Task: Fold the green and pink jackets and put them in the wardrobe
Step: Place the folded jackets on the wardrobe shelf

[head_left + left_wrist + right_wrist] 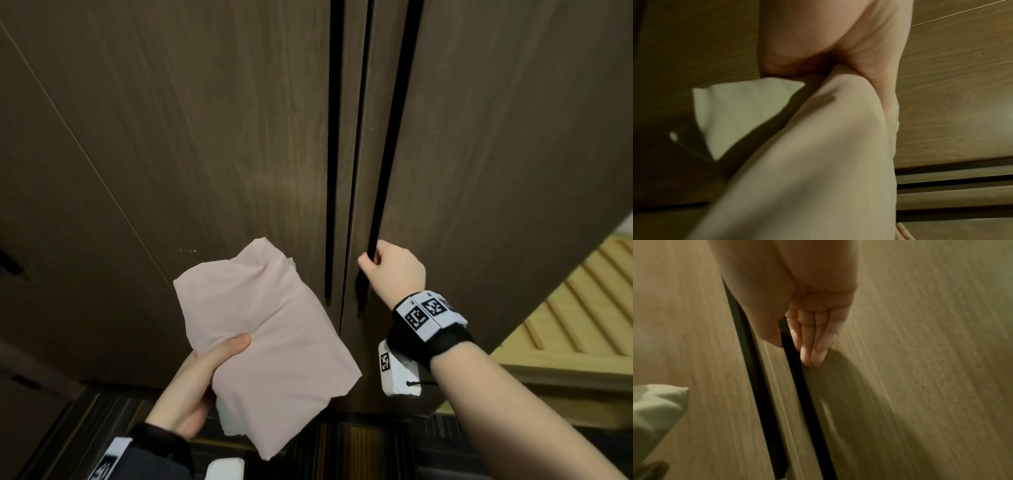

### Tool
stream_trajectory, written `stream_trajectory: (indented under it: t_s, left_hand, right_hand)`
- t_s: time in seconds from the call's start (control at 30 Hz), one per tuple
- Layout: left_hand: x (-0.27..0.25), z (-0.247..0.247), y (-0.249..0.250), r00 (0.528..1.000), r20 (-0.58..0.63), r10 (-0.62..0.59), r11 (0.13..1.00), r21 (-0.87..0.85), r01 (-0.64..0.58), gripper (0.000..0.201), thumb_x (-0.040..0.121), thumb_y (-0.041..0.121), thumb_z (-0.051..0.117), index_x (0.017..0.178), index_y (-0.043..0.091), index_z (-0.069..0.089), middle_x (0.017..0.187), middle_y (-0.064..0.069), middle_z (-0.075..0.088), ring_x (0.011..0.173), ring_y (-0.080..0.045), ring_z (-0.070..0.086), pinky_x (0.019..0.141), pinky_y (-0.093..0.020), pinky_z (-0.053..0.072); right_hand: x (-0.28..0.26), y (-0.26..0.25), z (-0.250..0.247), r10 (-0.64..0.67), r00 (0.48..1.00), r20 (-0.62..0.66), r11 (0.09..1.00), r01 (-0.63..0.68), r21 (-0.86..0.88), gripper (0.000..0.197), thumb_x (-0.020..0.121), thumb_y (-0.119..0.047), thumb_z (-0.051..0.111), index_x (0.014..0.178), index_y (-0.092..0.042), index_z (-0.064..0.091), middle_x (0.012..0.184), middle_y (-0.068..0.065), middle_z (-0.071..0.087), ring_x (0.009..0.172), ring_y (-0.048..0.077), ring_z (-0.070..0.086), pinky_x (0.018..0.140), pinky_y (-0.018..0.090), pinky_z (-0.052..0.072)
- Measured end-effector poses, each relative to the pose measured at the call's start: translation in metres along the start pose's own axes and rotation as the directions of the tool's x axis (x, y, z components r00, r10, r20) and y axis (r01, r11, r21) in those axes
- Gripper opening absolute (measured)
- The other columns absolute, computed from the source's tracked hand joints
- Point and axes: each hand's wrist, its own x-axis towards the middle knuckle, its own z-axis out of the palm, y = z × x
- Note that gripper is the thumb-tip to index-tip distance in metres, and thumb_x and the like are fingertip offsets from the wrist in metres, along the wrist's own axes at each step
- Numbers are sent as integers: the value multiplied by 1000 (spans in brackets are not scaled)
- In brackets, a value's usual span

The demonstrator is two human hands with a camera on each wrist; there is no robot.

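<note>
Folded already, the pink jacket [270,346] lies stacked on the green jacket [740,113], both pinched in the left hand [195,387] at 7 o'clock. Toward 3 o'clock, the right hand [394,270] curls around the black handle [383,178] of the wardrobe [496,137]; opening the door and stowing both jackets remain.

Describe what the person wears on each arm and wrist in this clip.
Right hand: bare forearm, black wrist strap carrying white blocks printed with black square markers, plus a thin black cord. Left hand: dark sleeve at the wrist, with a similar white marker block. No gloves or rings visible.
</note>
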Motion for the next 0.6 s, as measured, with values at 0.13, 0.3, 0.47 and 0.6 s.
stream_trajectory:
  t_s: [0.13, 0.3, 0.47, 0.6]
  left_hand:
    - [-12, -9, -10, 1000, -5, -4, 1000, 15, 4, 56, 63, 22, 76, 117, 18, 64, 114, 0, 69, 107, -19, 64, 97, -39, 43]
    - [-28, -13, -26, 1000, 12, -6, 999, 38, 5, 58, 62, 22, 79, 118, 19, 63, 114, 0, 69, 109, -19, 63, 95, -38, 43]
    - [-49, -6, -42, 998, 54, -6, 997, 75, 2, 69, 51, 30, 85, 116, 22, 65, 113, 2, 69, 106, -17, 65, 88, -37, 46]
    - [-65, 5, -54, 996, 84, -7, 994, 112, -2, 65, 54, 24, 83, 116, 23, 64, 111, 4, 70, 106, -16, 64, 89, -36, 45]
  right_hand:
    - [-33, 7, -6, -25, 1000, -2, 998, 25, 58, 35, 90, -37, 47, 61, -23, 32, 57, -6, 45, 55, 13, 45, 50, 27, 28]
    - [-86, 21, -19, -58, 998, -5, 994, 58, 91, 37, 90, -36, 48, 61, -25, 28, 56, -5, 42, 52, 7, 41, 47, 23, 25]
    - [-133, 47, -41, -99, 995, 4, 985, 98, 141, 39, 87, -34, 53, 59, -25, 28, 53, -5, 39, 52, 8, 40, 48, 23, 25]
    - [-168, 69, -61, -95, 995, 17, 975, 90, 203, 41, 86, -31, 57, 57, -26, 28, 51, -5, 37, 51, 9, 38, 49, 25, 27]
